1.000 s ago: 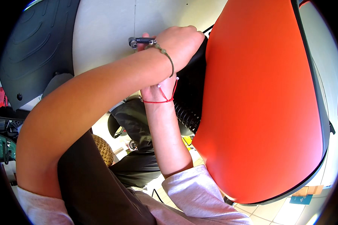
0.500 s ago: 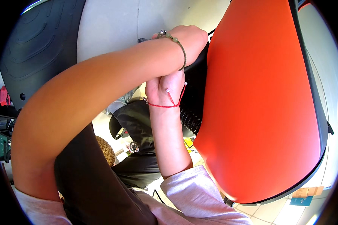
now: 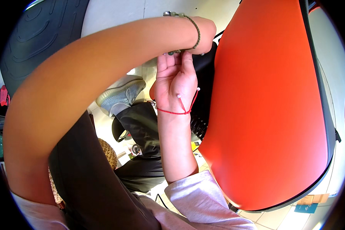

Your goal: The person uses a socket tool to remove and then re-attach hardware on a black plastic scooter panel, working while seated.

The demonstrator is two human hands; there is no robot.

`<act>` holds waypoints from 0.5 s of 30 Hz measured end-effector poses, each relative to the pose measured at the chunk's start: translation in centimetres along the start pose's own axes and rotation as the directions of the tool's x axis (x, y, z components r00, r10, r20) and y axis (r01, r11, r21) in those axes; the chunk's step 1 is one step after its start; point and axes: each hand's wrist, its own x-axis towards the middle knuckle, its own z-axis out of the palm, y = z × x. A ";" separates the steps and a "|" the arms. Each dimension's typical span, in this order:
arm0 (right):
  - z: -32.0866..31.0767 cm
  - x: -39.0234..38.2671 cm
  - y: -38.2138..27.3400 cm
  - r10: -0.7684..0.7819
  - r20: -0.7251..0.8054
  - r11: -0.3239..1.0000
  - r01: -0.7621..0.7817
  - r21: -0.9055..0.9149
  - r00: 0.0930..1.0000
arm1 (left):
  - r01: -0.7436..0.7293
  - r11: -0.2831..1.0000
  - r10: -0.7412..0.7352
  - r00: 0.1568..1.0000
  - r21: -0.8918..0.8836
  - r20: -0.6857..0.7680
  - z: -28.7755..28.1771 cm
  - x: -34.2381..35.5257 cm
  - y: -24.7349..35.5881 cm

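Note:
My left hand point(image 3: 205, 35) is at the top centre, beside the upper edge of a large orange-red panel point(image 3: 268, 111) with dark trim. A braided beaded bracelet circles its wrist; its fingers are hidden behind the wrist and forearm. Just below, my right hand point(image 3: 176, 82) is palm up, a red cord around its wrist. Its bare palm shows, with the thumb apart and the fingers reaching up; the fingertips disappear behind my left wrist. A black part point(image 3: 205, 71) lies between the hands and the panel, and a black coil spring point(image 3: 197, 126) sits lower along its edge.
A dark grooved mat-like panel point(image 3: 42, 42) is at the upper left, beside a pale surface point(image 3: 115, 15). A grey shoe point(image 3: 122, 96) and dark trouser legs point(image 3: 138, 126) show below my arms. Pale floor tiles point(image 3: 274, 220) and a teal card point(image 3: 306, 208) lie at the lower right.
My left hand has moved up and slightly right, uncovering my right palm and fingers. My right hand has shifted slightly right. The grey shoe now shows more fully.

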 end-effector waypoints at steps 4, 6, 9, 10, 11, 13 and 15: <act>0.3 -0.2 0.3 0.023 0.008 0.999 -0.023 0.024 1.000 | 0.104 0.986 -0.107 0.994 -0.127 -0.017 -3.5 -4.2 -0.6; 0.7 -0.2 0.1 0.007 0.000 0.997 -0.007 0.075 1.000 | 0.035 0.966 -0.058 0.995 -0.255 -0.083 -4.0 -6.1 -1.9; 0.2 0.5 -0.4 -0.016 0.048 0.999 0.014 0.039 0.999 | 0.253 0.874 -0.254 0.966 -0.415 0.052 -4.4 -8.1 -2.7; 0.0 0.5 -0.2 -0.018 0.047 0.999 0.017 0.029 0.999 | 0.332 0.826 -0.312 0.942 -0.456 0.122 -4.2 -9.0 -2.3; -0.1 0.5 0.0 -0.022 0.046 1.000 0.021 0.019 0.999 | 0.409 0.771 -0.361 0.912 -0.489 0.194 -4.0 -9.8 -1.8; 0.0 0.4 0.3 -0.019 0.058 1.000 0.018 0.020 0.998 | 0.416 0.683 -0.323 0.909 -0.600 0.263 -3.3 -11.0 -2.3; 0.0 0.3 0.4 -0.008 0.070 0.999 0.005 0.038 0.998 | 0.281 0.792 -0.251 0.959 -0.543 0.130 -2.4 -11.1 -2.4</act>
